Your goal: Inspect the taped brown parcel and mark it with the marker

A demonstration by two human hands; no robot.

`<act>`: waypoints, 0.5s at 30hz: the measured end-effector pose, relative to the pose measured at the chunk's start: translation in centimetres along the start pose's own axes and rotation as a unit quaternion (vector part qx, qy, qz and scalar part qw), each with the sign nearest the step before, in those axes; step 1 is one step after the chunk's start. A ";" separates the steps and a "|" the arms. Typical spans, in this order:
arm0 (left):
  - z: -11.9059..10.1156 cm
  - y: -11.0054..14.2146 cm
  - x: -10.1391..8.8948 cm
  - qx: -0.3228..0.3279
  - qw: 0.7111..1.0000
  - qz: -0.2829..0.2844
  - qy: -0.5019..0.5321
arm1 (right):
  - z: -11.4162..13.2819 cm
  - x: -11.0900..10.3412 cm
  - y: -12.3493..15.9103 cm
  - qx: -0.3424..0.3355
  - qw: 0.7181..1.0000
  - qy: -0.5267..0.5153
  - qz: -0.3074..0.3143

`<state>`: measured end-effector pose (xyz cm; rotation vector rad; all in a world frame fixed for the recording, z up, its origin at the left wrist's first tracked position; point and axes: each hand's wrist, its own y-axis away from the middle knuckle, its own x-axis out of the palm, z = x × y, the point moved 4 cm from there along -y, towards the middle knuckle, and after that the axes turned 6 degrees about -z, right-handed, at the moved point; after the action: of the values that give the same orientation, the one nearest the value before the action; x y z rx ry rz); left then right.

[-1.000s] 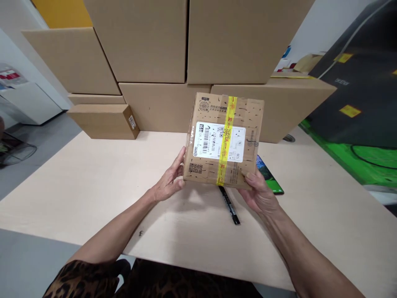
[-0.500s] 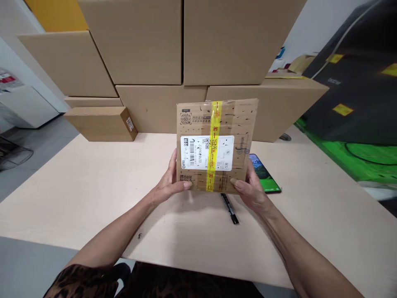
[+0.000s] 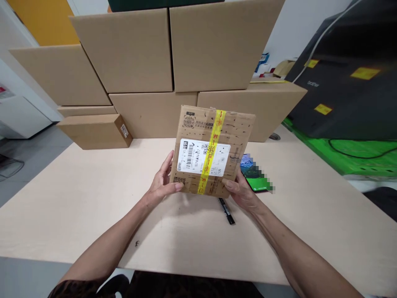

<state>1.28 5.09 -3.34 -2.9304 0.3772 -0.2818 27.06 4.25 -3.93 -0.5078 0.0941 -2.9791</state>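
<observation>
In the head view, a flat cardboard parcel [image 3: 213, 151] was held up near the centre of the clock face, leaning slightly clockwise, with its printed side turned toward the camera. The left hand [image 3: 161, 182] gripped its lower corner at 8 o'clock, thumb pressed on the front and fingers along the side and partly hidden behind. The right hand [image 3: 243, 190] gripped the lower corner at 5 o'clock, its thumb also on the front, its other fingers mostly out of sight. A white shipping label [image 3: 190, 155] lay across the parcel's face, and yellow tape [image 3: 203, 182] with red characters crossed over it from top to bottom

Just below the parcel, between 5 and 6 o'clock, a black marker pen [image 3: 228, 212] lay on the pale tabletop [image 3: 93, 198]. At 4 o'clock, just beside the right hand and partly covered, lay a smartphone [image 3: 257, 180] with its screen lit. Between 9 and 10 o'clock sat a small brown carton [image 3: 89, 131], well apart from the left hand. Large cartons [image 3: 124, 51] stood stacked from 10 round to 1 o'clock; past the tabletop, a black "brother" case [image 3: 341, 95] stood at 2 o'clock, and green sheeting [image 3: 350, 153] lay at 3
</observation>
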 end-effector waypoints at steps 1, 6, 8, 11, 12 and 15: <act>0.2 -0.2 -0.4 0.009 1.000 -0.004 -0.004 | 0.2 0.2 0.1 -0.005 1.000 -0.006 -0.002; 0.1 -0.5 -1.7 0.050 0.997 -0.029 -0.045 | 0.4 1.0 0.2 -0.006 0.999 -0.029 0.016; -0.4 -0.4 -2.0 0.076 0.993 -0.034 -0.082 | 0.5 0.9 0.0 -0.002 0.999 -0.030 0.022; -1.7 -0.1 -2.0 0.163 0.959 -0.056 -0.224 | 0.4 0.4 -0.3 -0.018 0.999 -0.034 0.021; -2.3 0.0 -1.8 0.203 0.936 -0.066 -0.281 | 0.4 0.2 -0.4 -0.023 0.999 -0.039 0.019; -4.0 0.5 -0.9 0.316 0.855 -0.090 -0.401 | 0.0 -0.6 -0.6 -0.019 0.998 -0.063 0.003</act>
<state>-0.52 4.22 0.30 -2.1559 -0.1122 0.6631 27.55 4.88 -4.07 -0.6958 0.1415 -2.9364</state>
